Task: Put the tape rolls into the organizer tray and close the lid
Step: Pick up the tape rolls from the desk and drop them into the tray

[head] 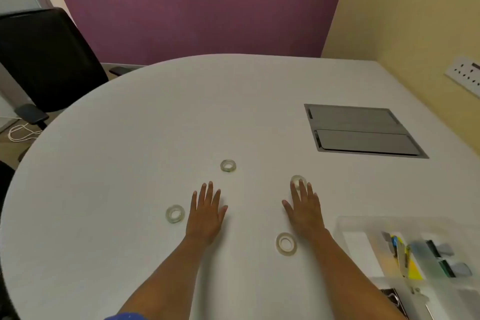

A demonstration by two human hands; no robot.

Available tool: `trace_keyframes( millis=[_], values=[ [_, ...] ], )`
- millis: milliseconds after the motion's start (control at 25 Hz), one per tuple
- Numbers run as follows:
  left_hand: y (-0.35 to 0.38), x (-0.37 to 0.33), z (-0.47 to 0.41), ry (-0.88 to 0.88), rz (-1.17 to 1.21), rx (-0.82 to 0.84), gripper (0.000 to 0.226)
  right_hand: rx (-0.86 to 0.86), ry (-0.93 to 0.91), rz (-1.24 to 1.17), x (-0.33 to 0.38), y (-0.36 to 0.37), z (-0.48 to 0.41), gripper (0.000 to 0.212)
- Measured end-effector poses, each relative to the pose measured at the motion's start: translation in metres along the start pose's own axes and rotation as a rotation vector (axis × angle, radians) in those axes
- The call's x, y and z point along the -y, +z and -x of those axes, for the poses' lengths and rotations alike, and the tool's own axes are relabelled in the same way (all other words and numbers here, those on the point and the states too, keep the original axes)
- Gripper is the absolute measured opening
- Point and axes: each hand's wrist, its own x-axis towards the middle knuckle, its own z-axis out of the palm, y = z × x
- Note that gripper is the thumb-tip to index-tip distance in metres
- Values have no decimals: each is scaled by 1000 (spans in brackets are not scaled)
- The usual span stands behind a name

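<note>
Both hands lie flat on the white table (155, 117), palms down, fingers spread, gripping nothing. The left hand (206, 212) is empty, with one tape roll (175, 213) just beside it on its outer side and a second roll (228, 165) a little beyond its fingertips, toward the table's middle. The right hand (305, 209) has its fingertips resting over a third roll (298, 179), covering part of it without closing on it. A fourth roll (286, 244) lies near the front edge, between the two forearms, close to the right wrist. The tray (363, 249) sits open at the front right corner, stationery in its compartments, no tape inside.
</note>
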Motion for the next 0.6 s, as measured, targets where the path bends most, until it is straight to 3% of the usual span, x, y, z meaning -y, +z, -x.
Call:
trace_keyframes(
  millis=[80, 200, 440, 600],
  values=[
    [7, 1, 0, -10, 11, 46, 56, -39, 22, -55, -3, 7, -2, 73],
    [17, 1, 1, -34, 48, 109, 55, -113, 73, -82, -7, 14, -10, 48],
    [19, -10, -4, -42, 134, 40, 51, -173, 141, -137, -3, -2, -36, 40],
    [51, -17, -21, -50, 191, 60, 51, -95, 222, -210, -10, 19, -70, 48]
  ],
)
